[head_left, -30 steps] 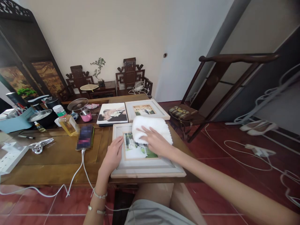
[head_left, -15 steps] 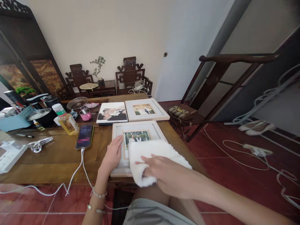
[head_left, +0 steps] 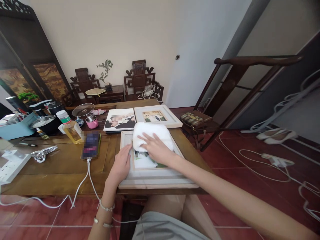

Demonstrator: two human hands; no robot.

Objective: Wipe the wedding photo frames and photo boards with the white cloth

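Note:
A light wooden picture frame [head_left: 157,181] lies flat near the table's front edge, its photo partly covered. Across its upper part rests a thick, fluffy white cloth [head_left: 152,128], which hides the heads in the picture. My right hand [head_left: 157,146] grips the cloth from above, fingers spread over it and pressing it onto the frame. On the frame's left side my left hand [head_left: 122,163] lies flat with fingers stretched out, holding nothing. Just behind are a second framed photo [head_left: 172,116] and a frameless photo panel [head_left: 117,125] to its left.
Left of the frame lie a phone [head_left: 91,145] with white cables, a bottle of yellow liquid [head_left: 71,130], a pink cup [head_left: 92,122], a silver hair clip [head_left: 42,154] and a power strip [head_left: 13,166]. A wooden chair [head_left: 232,86] stands right of the table [head_left: 75,183].
My right hand has moved the white cloth away from me, from the frame's lower right to its upper edge. The lower photo is now uncovered. My left hand stays in place.

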